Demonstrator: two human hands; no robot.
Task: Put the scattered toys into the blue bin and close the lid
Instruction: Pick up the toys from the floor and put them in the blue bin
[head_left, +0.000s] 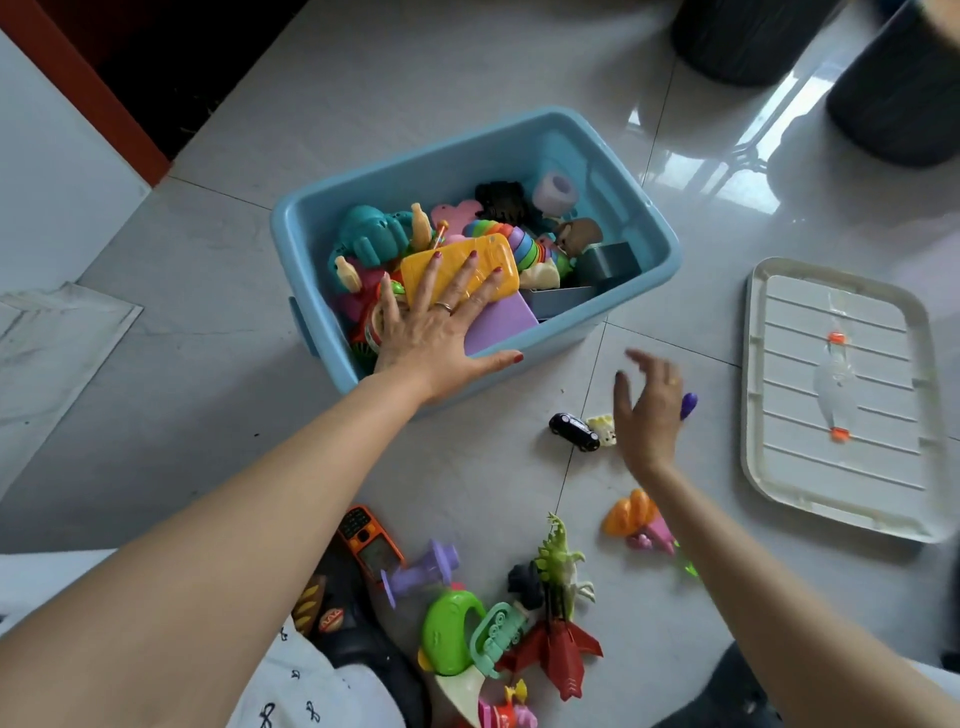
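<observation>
My left hand lies flat, fingers spread, pressing a yellow toy in the blue bin, thumb over near rim. Right hand open, empty, above black car. Lid lies right of bin, bare floor between.

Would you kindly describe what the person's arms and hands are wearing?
Both forearms are bare, with no sleeves in view. The left hand has dark red nail polish and a ring on one finger. The right hand also wears a ring; its nails are blurred.
</observation>
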